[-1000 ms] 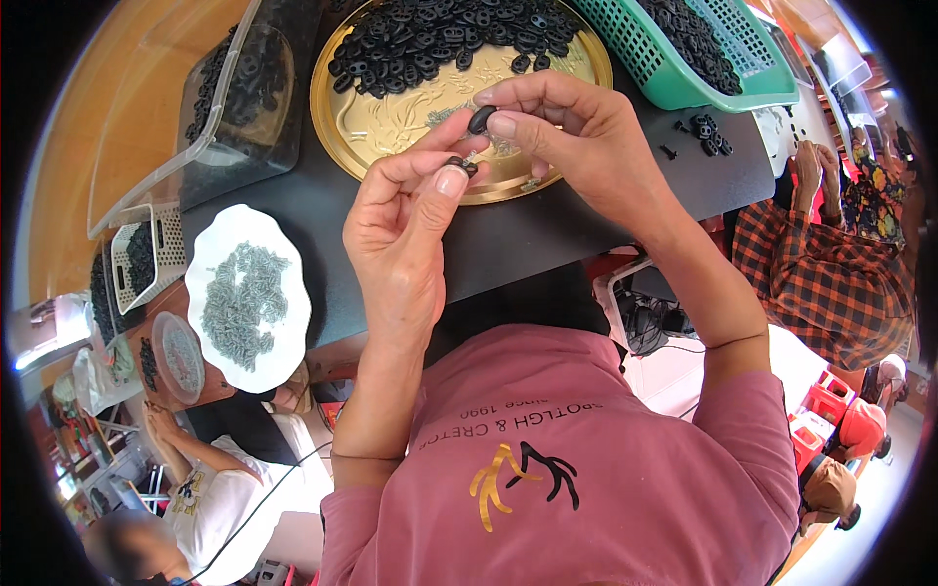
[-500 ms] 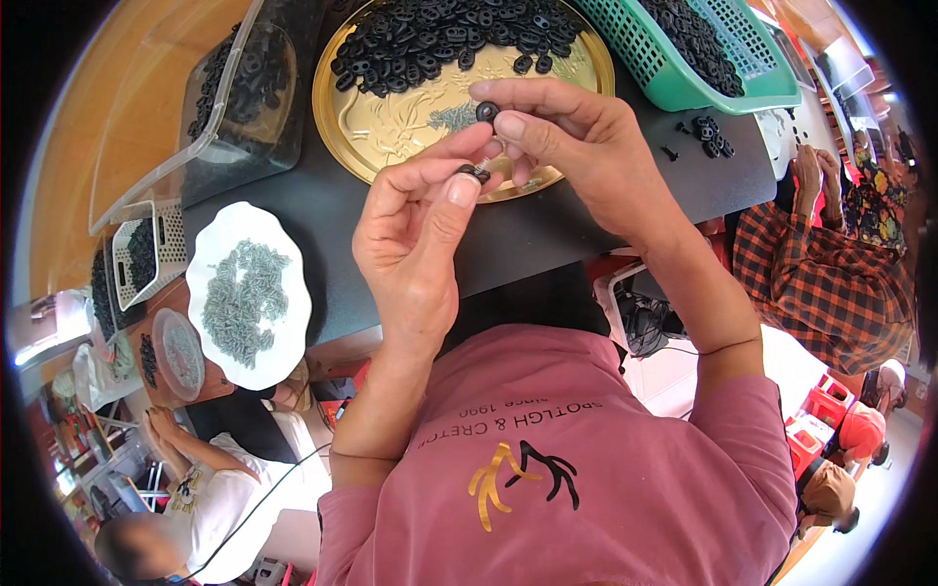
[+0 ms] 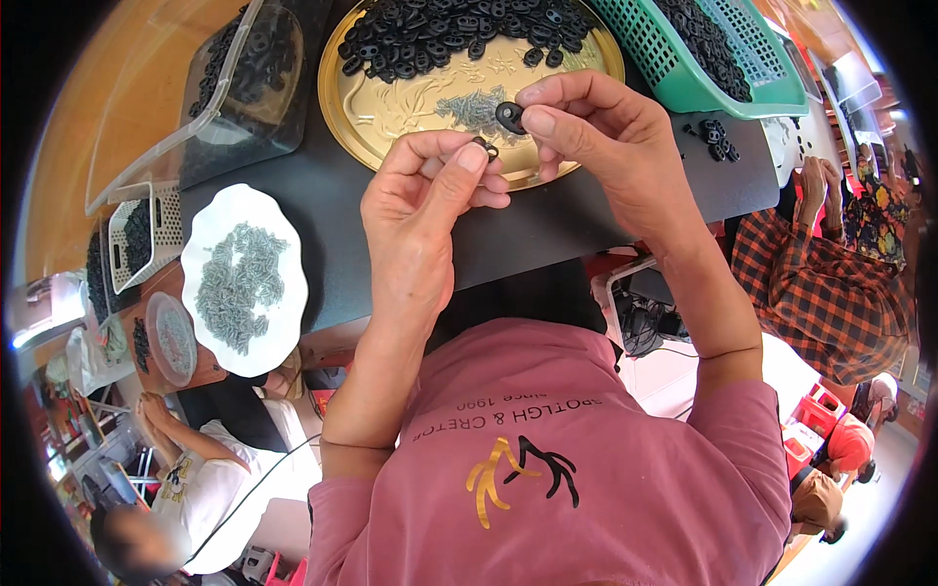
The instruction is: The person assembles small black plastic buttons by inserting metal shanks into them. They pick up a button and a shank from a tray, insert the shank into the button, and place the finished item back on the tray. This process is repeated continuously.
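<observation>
Just over the near edge of a round gold tray, both my hands are raised. My left hand pinches a small black plastic piece between thumb and forefinger; a ring-shaped end of it shows. Between the thumb and forefinger of my right hand is a black oval piece with holes, held slightly higher. The two pieces are apart. Behind them on the tray lie a heap of similar black oval pieces and a small pile of thin grey metal parts, too small to name.
A white scalloped dish of grey metal parts stands left. Beyond it is a clear plastic bin. A green basket of black pieces and several loose black pieces are right. Other people sit on both sides.
My hands have drawn apart a little, and the black oval piece in my right hand now shows its flat face. The whole view has shifted slightly.
</observation>
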A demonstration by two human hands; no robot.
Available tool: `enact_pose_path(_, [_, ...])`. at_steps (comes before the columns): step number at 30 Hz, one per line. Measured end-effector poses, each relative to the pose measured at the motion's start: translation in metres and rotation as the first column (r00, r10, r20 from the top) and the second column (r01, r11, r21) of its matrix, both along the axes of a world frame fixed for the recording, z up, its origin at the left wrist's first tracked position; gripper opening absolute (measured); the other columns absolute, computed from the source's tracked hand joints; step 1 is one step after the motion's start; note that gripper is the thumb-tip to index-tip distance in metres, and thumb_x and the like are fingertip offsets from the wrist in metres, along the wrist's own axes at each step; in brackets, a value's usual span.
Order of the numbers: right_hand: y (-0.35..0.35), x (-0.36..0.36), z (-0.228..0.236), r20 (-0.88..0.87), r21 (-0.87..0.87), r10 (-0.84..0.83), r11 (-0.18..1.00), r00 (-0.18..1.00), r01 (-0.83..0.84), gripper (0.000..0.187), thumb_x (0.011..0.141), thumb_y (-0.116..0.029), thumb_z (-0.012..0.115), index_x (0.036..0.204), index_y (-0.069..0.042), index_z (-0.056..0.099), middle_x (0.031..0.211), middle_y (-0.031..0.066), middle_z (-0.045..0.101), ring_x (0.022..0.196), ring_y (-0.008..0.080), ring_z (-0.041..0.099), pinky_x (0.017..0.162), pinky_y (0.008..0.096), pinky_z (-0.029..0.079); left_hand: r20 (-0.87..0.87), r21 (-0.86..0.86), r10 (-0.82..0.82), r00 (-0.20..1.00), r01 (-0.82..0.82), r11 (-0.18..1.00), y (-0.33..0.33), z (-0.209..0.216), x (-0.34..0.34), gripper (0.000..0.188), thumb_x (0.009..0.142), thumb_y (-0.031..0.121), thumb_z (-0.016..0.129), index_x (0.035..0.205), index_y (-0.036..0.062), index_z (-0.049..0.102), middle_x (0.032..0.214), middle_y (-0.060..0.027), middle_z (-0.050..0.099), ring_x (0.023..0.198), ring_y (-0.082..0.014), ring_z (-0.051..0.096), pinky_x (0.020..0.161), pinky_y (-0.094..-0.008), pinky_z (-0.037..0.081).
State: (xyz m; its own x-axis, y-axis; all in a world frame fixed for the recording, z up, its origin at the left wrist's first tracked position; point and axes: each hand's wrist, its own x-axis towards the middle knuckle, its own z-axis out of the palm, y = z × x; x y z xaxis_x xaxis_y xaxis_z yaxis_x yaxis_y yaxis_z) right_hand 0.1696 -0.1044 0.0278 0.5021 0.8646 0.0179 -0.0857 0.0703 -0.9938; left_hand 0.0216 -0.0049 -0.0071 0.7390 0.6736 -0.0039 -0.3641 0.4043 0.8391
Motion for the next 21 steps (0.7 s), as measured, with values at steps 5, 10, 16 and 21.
enact_pose_path(5, [-0.001,-0.002,-0.001,0.062,0.015,0.000,1.000,0.998,-0.001,0.021,0.088,-0.014,0.069,0.104,-0.001,0.066,0.084,0.0008,0.065,0.071,0.0047,0.058,0.064,0.0194,0.049,-0.021,-0.019,0.000,1.000,0.000,1.000,-0.002,0.002,0.002,0.014,0.093,0.009,0.061,0.103,-0.0008,0.060,0.087,-0.0117,0.067,0.074,-0.0177,0.065,0.069,-0.0310,0.055])
enact_pose_path(10, [-0.001,-0.004,-0.002,0.081,0.027,0.017,0.999,0.997,-0.020,0.021,0.089,-0.013,0.068,0.105,-0.001,0.065,0.091,0.0015,0.066,0.079,0.0050,0.059,0.067,0.0203,0.050,-0.018,-0.026,0.009,1.000,-0.010,1.000,-0.002,0.002,0.003,0.014,0.092,0.008,0.062,0.102,-0.0008,0.059,0.085,-0.0105,0.066,0.074,-0.0159,0.065,0.067,-0.0296,0.056])
enact_pose_path(16, [-0.002,-0.009,-0.006,0.100,0.023,0.028,0.999,0.995,-0.031,0.020,0.090,-0.012,0.066,0.106,0.000,0.064,0.095,0.0021,0.066,0.085,0.0057,0.060,0.071,0.0213,0.051,-0.015,-0.042,0.008,1.000,-0.009,0.999,-0.004,0.002,0.004,0.013,0.092,0.008,0.063,0.101,-0.0011,0.059,0.083,-0.0102,0.065,0.073,-0.0147,0.065,0.065,-0.0289,0.057])
enact_pose_path(21, [-0.001,-0.015,-0.005,0.088,0.021,0.013,1.000,0.996,-0.015,0.018,0.091,-0.009,0.064,0.106,0.001,0.063,0.095,0.0033,0.066,0.088,0.0068,0.061,0.075,0.0221,0.051,-0.021,-0.063,0.033,0.999,-0.034,0.997,-0.007,0.002,0.005,0.013,0.092,0.008,0.063,0.099,-0.0018,0.059,0.081,-0.0105,0.065,0.071,-0.0150,0.065,0.065,-0.0286,0.057])
